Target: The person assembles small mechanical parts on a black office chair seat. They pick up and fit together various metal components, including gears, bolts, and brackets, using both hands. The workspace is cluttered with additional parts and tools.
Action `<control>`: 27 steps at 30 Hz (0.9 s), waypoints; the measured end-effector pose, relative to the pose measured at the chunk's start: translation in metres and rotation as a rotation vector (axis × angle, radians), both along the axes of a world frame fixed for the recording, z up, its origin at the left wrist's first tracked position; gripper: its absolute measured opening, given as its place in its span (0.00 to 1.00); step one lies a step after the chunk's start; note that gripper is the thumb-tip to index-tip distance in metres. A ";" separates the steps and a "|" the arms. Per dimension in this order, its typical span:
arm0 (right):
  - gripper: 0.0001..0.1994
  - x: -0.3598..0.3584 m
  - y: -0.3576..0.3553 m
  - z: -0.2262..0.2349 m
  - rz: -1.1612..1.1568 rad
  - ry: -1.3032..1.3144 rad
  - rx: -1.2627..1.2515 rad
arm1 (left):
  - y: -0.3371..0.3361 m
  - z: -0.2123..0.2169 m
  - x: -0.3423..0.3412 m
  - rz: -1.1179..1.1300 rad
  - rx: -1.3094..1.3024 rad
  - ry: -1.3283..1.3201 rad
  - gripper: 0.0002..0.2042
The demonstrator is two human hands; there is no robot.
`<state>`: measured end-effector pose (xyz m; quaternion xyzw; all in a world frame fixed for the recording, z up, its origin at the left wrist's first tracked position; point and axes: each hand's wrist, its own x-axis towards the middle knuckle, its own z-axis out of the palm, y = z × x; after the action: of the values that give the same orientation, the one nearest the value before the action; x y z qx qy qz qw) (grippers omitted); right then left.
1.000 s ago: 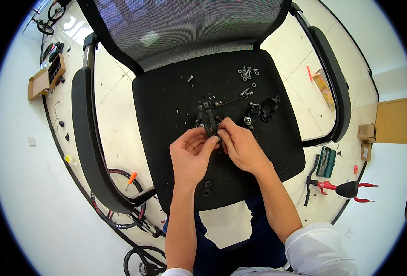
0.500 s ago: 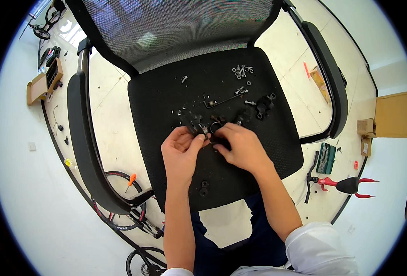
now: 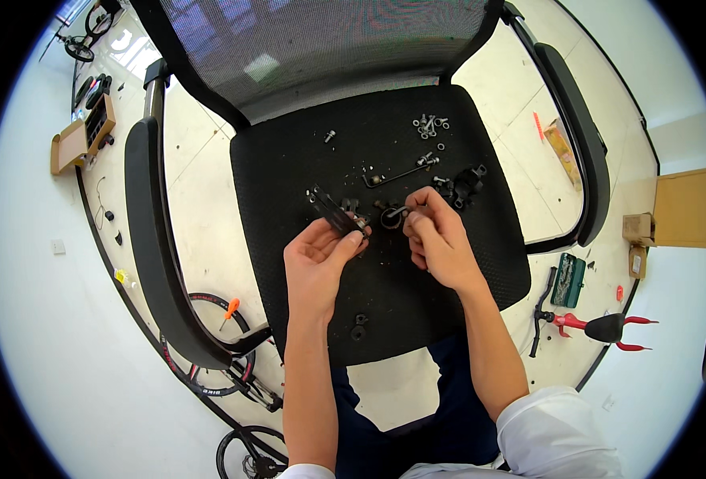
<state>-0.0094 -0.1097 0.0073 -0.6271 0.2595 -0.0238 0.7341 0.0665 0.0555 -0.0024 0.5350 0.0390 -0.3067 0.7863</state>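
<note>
Black bracket (image 3: 335, 214) pinched by left hand (image 3: 318, 259), right hand (image 3: 437, 239) gripping ring part (image 3: 391, 216), mid chair seat (image 3: 289, 176), edges well clear

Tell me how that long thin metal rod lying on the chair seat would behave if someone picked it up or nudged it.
The thin metal rod looks straight and dark like steel, so it is probably stiff rather than floppy. It seems slender, so likely light. It has fittings at both ends and lies on the textured fabric seat, so a nudge would probably slide or pivot it rather than roll it far.
</note>
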 end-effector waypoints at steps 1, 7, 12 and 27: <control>0.05 -0.001 -0.003 0.001 0.006 0.014 0.104 | -0.001 -0.001 -0.001 -0.008 0.005 -0.001 0.12; 0.09 0.002 0.005 0.000 0.193 -0.080 -0.370 | -0.004 -0.001 -0.004 -0.078 0.039 -0.075 0.11; 0.09 0.003 0.006 0.005 0.208 -0.058 -0.505 | -0.005 0.002 -0.005 -0.085 0.064 -0.095 0.10; 0.08 0.000 0.006 0.001 0.161 -0.161 -0.460 | -0.001 0.006 -0.004 -0.145 -0.007 -0.022 0.12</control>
<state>-0.0092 -0.1034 0.0083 -0.7922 0.1372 -0.0733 0.5901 0.0630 0.0548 0.0040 0.5371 -0.0096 -0.3573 0.7641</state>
